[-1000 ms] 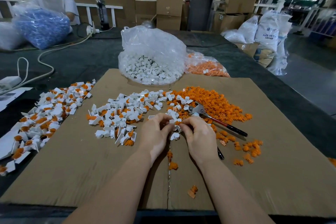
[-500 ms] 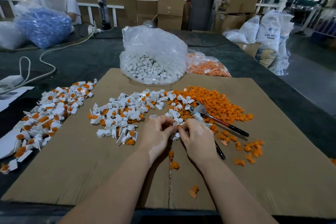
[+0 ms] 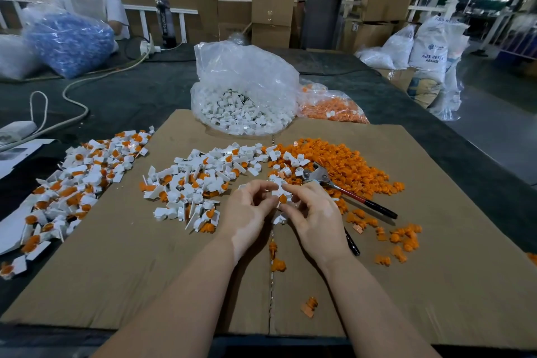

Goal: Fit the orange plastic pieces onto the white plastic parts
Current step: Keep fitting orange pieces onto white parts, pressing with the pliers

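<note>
My left hand (image 3: 247, 212) and my right hand (image 3: 313, 212) meet over the middle of the cardboard sheet (image 3: 116, 270). Between their fingertips sits a white plastic part with an orange piece (image 3: 281, 197) showing in it; both hands pinch it. Loose orange pieces (image 3: 348, 163) are heaped just beyond and right of my right hand. A pile of white parts with orange inserts (image 3: 197, 180) lies left of my left hand. A second such pile (image 3: 84, 177) spreads off the cardboard's left edge.
Red-handled pliers (image 3: 348, 192) lie by my right hand. A clear bag of white parts (image 3: 247, 90) and a bag of orange pieces (image 3: 331, 107) stand behind. A person with a blue bag (image 3: 66, 41) sits far left. Cables (image 3: 72, 96) cross the dark table.
The hands rose slightly and the fingers spread a little; the orange piece now shows in the white part between them. The camera view has shifted slightly.
</note>
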`<control>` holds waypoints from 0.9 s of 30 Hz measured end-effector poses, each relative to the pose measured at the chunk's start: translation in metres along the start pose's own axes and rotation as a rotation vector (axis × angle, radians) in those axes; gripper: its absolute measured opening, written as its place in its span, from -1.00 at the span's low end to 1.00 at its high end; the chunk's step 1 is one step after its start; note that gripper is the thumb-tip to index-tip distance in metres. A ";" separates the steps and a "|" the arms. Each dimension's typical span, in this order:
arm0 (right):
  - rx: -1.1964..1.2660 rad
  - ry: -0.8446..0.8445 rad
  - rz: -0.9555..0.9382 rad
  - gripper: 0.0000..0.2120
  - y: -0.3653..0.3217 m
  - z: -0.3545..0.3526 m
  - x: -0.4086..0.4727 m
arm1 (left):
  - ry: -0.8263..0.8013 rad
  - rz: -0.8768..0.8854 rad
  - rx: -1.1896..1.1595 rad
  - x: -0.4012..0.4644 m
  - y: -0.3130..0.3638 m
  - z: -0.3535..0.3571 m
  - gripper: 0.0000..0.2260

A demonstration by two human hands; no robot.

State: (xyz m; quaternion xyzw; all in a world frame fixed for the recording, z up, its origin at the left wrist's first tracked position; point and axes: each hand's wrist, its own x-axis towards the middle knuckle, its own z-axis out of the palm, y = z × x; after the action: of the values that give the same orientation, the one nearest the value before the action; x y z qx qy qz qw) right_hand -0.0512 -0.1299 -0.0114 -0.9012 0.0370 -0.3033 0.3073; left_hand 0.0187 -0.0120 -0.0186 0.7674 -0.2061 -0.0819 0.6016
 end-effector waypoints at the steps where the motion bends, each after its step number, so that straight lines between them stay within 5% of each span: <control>1: -0.003 -0.004 -0.006 -0.75 0.000 0.000 0.000 | -0.003 0.000 -0.006 0.000 0.000 0.000 -0.85; 12: -0.016 0.054 -0.016 -0.96 0.003 0.002 0.000 | 0.006 0.000 0.008 0.000 0.002 0.000 -0.86; 27: 0.048 0.010 -0.032 -0.80 0.002 0.000 0.000 | -0.016 0.024 -0.061 -0.002 0.002 -0.002 -0.85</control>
State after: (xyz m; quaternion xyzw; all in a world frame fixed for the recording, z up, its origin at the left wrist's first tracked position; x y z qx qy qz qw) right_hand -0.0506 -0.1314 -0.0128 -0.8926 0.0167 -0.3135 0.3236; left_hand 0.0169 -0.0094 -0.0166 0.7456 -0.2172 -0.0870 0.6240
